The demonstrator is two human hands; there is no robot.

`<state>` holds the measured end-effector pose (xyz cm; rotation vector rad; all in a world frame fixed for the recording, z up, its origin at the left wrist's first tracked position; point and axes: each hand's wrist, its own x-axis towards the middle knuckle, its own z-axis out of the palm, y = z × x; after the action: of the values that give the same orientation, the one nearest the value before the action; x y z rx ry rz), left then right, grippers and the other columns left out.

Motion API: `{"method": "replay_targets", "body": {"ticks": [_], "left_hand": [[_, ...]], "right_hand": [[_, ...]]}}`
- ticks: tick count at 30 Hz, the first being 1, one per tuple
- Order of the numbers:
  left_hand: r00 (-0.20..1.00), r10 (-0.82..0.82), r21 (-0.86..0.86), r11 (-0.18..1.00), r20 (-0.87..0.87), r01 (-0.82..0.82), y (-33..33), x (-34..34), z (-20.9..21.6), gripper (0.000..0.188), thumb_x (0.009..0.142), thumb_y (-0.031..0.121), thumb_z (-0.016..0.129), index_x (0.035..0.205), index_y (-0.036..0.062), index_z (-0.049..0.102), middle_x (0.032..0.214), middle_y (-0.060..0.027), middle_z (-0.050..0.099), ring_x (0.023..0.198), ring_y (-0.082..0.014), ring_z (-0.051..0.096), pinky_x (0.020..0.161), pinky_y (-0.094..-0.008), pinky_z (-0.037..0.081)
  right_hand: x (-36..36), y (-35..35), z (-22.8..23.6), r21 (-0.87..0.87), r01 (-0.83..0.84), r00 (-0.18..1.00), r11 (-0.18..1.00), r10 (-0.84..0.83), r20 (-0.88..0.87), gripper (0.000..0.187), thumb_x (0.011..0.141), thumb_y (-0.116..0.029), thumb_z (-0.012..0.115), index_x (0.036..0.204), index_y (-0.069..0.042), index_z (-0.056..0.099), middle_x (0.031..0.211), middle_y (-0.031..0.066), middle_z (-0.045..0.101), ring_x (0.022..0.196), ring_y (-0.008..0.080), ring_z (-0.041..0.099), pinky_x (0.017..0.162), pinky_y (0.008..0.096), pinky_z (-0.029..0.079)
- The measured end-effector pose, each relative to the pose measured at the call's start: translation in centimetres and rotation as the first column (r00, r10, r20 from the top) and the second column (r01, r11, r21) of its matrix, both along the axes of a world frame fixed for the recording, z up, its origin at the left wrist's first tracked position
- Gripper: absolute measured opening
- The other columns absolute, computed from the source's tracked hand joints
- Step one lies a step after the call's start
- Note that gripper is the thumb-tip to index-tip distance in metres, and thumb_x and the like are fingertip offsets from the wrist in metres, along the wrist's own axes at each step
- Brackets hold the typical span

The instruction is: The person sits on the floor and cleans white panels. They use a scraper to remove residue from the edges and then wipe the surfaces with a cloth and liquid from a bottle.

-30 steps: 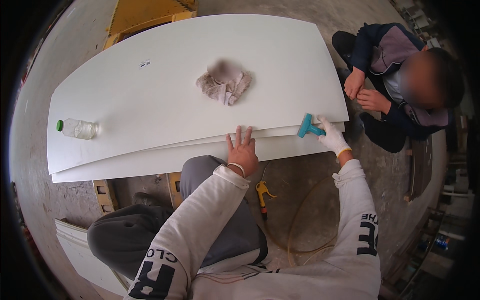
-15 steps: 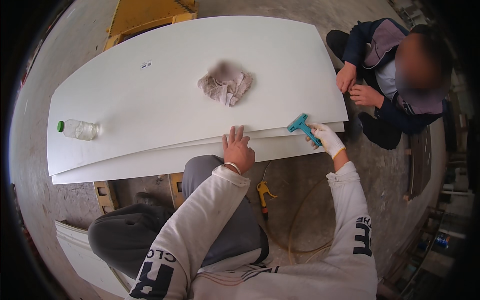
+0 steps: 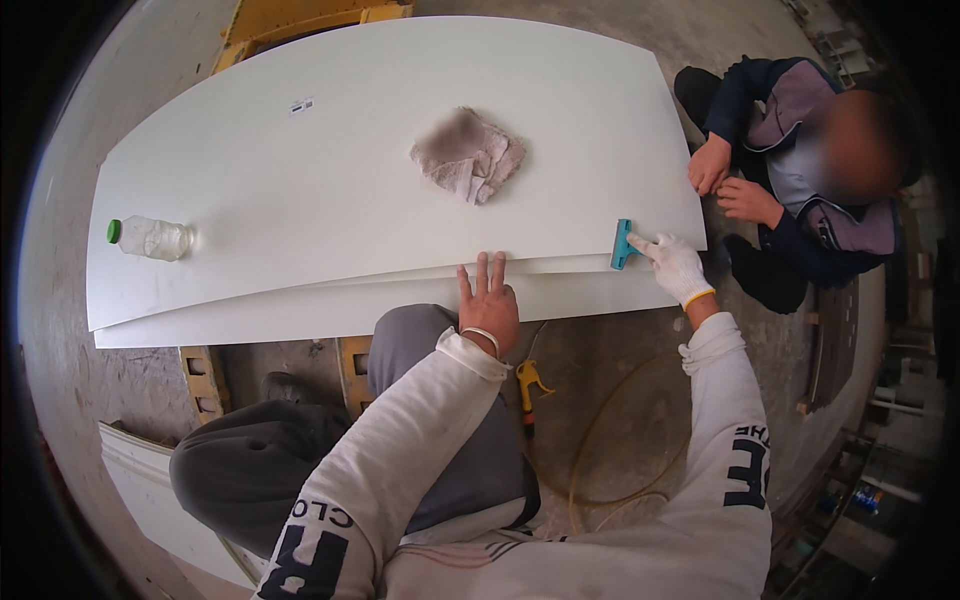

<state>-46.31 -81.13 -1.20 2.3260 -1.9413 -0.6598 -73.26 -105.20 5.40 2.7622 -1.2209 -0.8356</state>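
A large white panel [image 3: 330, 180] lies flat before me, with a second white panel [image 3: 270, 310] under its near edge. My bare left hand [image 3: 489, 305] rests on the near edge of the panels, fingers stretched out and holding nothing. In a white glove, my right hand [image 3: 674, 266] grips a teal scraper [image 3: 623, 245] near the right end of the top panel. The scraper's wide head is turned to the left; its handle is mostly hidden in the hand. A crumpled greyish rag [image 3: 468, 158] sits on the panel beyond my hands.
A clear bottle with a green cap [image 3: 150, 239] lies at the panel's left. A co-worker [image 3: 790, 160] crouches at the right end, hands by the edge. Below are a yellow air blow gun [image 3: 530, 390] and a hose [image 3: 580, 465]. Yellow metal supports [image 3: 205, 385] stand beneath.
My right hand has moved right with the scraper and turned it so its head stands upright in the picture. My left hand stays on the near edge, its fingers straighter. The view has shifted slightly.
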Motion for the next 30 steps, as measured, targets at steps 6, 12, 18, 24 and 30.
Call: {"method": "replay_targets", "body": {"ticks": [6,12,18,24,30], "left_hand": [[0.999,-0.025,0.024,0.999,-0.027,0.025,0.0,-0.1,0.7,0.025,0.086,0.014,0.059,0.105,-0.0006,0.067,0.169,-0.0217,0.019,0.159,-0.042,0.009,0.123,-0.0671,0.007],[0.999,-0.016,0.033,0.999,-0.03,0.017,-0.1,0.2,1.0,0.024,0.087,0.014,0.059,0.104,0.0001,0.067,0.169,-0.0203,0.02,0.159,-0.0403,0.009,0.124,-0.0651,0.008],[0.999,-0.007,0.011,1.0,-0.034,0.008,-0.1,0.2,0.8,0.022,0.088,0.013,0.057,0.102,-0.0001,0.068,0.17,-0.0183,0.022,0.159,-0.0385,0.012,0.124,-0.0646,0.01],[0.999,-0.008,-0.027,1.0,-0.04,0.007,-0.1,0.2,0.6,0.022,0.088,0.014,0.057,0.1,-0.0006,0.069,0.168,-0.0191,0.027,0.158,-0.0388,0.015,0.124,-0.065,0.011],[0.998,0.029,-0.085,0.996,-0.055,-0.033,0.0,0.2,1.0,0.022,0.089,0.015,0.057,0.101,0.0011,0.069,0.164,-0.0205,0.034,0.156,-0.0391,0.022,0.124,-0.0655,0.012]], "right_hand": [[-3.1,-2.9,-0.2,-0.012,-0.153,0.987,0.988,0.152,-0.046,0.08,0.089,0.004,0.055,0.151,-0.045,0.047,0.111,0.0143,0.06,0.105,0.0343,0.065,0.093,0.0458,0.055],[-3.1,-2.9,-0.5,-0.035,-0.251,0.968,0.967,0.251,0.006,0.082,0.085,0.007,0.055,0.149,-0.044,0.049,0.105,0.0139,0.06,0.101,0.0347,0.064,0.089,0.0456,0.055],[-2.2,-2.2,-1.2,-0.008,-0.251,0.968,0.968,0.251,0.018,0.083,0.085,0.007,0.055,0.149,-0.045,0.049,0.102,0.0134,0.059,0.098,0.0339,0.064,0.088,0.045,0.056],[0.4,-0.2,-1.7,0.021,-0.294,0.955,0.956,0.293,0.045,0.083,0.086,0.006,0.056,0.149,-0.047,0.049,0.101,0.0123,0.059,0.097,0.0322,0.064,0.087,0.0434,0.056],[6.7,2.3,-0.5,0.071,-0.307,0.95,0.949,0.31,-0.041,0.079,0.088,0.001,0.058,0.149,-0.049,0.047,0.107,0.0113,0.059,0.1,0.0286,0.066,0.088,0.0403,0.057]]}}
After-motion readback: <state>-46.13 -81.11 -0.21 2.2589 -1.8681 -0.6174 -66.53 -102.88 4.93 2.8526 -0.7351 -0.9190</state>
